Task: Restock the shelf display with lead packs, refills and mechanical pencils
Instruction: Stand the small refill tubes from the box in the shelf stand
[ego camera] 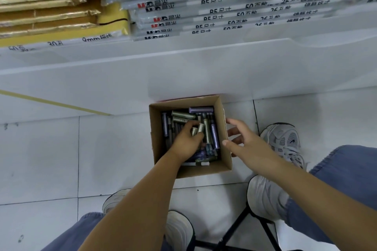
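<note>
Left hand [187, 140] grips shiny cylindrical lead tubes [201, 128] inside cardboard box [156, 128]; right hand [246, 144] spread wide beside

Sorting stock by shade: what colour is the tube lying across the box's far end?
The tube is purple, seen best in the head view.

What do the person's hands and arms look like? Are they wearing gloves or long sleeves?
No gloves! The left hand and the right hand are bare, and I can see no rings. Both forearms are bare too: no sleeves, watch or bracelet show. Lower down, the person wears blue trousers and pale grey trainers.
</note>
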